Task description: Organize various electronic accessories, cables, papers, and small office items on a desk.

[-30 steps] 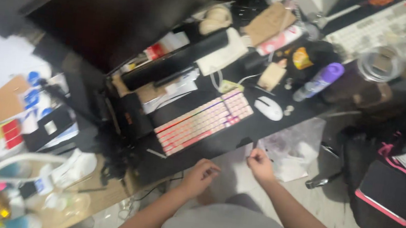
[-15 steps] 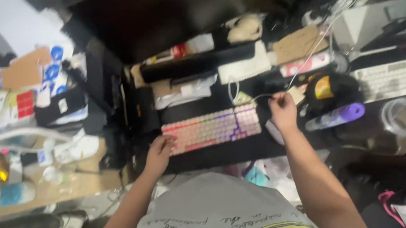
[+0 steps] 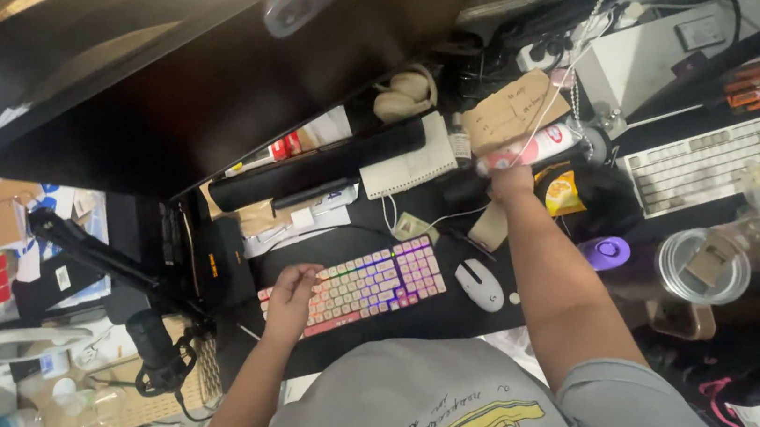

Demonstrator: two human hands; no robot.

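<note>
Pink keyboard: a compact keyboard with pink and pale keycaps and coloured backlight (image 3: 358,284), lying aslant on the dark worktop (image 3: 444,319), just in front of the wide dark monitor (image 3: 178,79).
Left hand: the left hand (image 3: 293,291) rests on the keyboard's near-left corner; its fingers (image 3: 308,274) are curled narrow over the edge keys.
Right hand: the right hand (image 3: 511,178) reaches far over the worktop, well past the keyboard; its fingers are closed on a pink-and-white tube (image 3: 538,145), beside a thin white cable (image 3: 558,82) that runs up from it.
White mouse: an oval white mouse (image 3: 480,283) lies just right of the keyboard, under the right forearm's line.
Brown card: a folded piece of brown cardboard (image 3: 508,114) lies touching the tube, behind the right hand.
Purple-capped bottle: a dark bottle with a purple cap (image 3: 605,253) stands right of the right arm.
Second keyboard: a grey-and-white keyboard (image 3: 725,157) lies at the far right.
Microphone: a black microphone on an arm (image 3: 150,338) stands left of the left hand.
</note>
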